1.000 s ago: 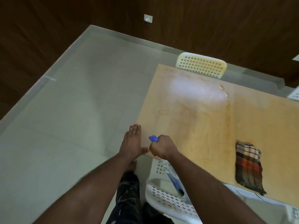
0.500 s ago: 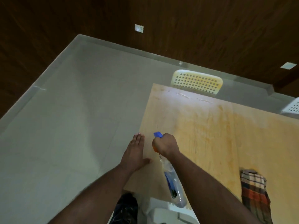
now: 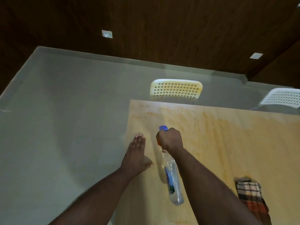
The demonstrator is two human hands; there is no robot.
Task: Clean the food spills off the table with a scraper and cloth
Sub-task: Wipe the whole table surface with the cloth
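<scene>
- The right hand [image 3: 170, 138] is gripping a spray bottle [image 3: 172, 179] by its neck, fingers curled tight, blue nozzle aimed across the tabletop [image 3: 203, 143].
- The left hand [image 3: 134, 155] is lying flat, fingers straight, near the table's left edge.
- Orange smears are covering the wood, so cleaning looks barely begun.
- The checked cloth [image 3: 251, 198] is waiting untouched at right; no scraper is showing.
</scene>
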